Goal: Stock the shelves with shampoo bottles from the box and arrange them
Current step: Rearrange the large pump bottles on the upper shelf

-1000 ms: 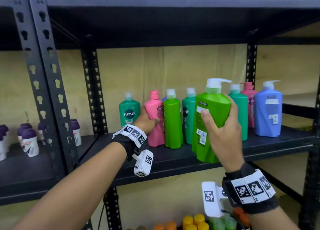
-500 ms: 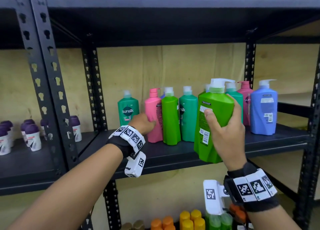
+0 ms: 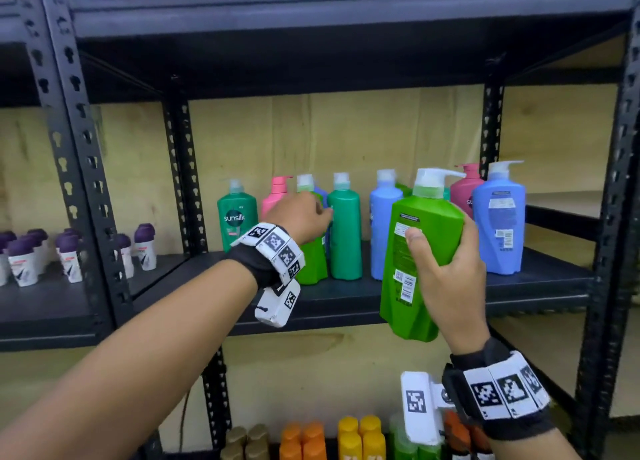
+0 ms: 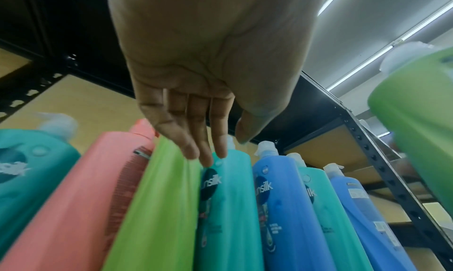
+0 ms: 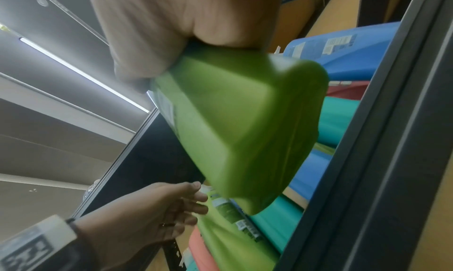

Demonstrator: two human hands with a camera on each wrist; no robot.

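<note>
My right hand [image 3: 446,272] grips a large light-green pump bottle [image 3: 420,251] by its body, tilted slightly, just in front of the shelf [image 3: 346,295] edge; the right wrist view shows its base [image 5: 245,129]. My left hand [image 3: 313,213] reaches into the row of shampoo bottles. Its straight fingertips [image 4: 204,155] touch the shoulders of a light-green bottle [image 4: 159,197] and a teal bottle [image 3: 344,231]. A dark green bottle [image 3: 237,222] and a pink bottle [image 3: 277,196] stand to the left. To the right are a blue bottle [image 3: 382,231], another pink one [image 3: 465,192] and a blue one [image 3: 498,224].
Small purple-capped roll-ons [image 3: 24,262] fill the neighbouring shelf on the left. Black perforated posts [image 3: 79,147] frame the bay, and the upper shelf [image 3: 346,19] hangs close above the pumps. Orange and yellow bottles [image 3: 360,439] stand on the shelf below.
My left hand has moved right from the pink bottle to the light-green and teal ones. The green bottle in my right hand has shifted slightly right; a blue bottle now shows beside it.
</note>
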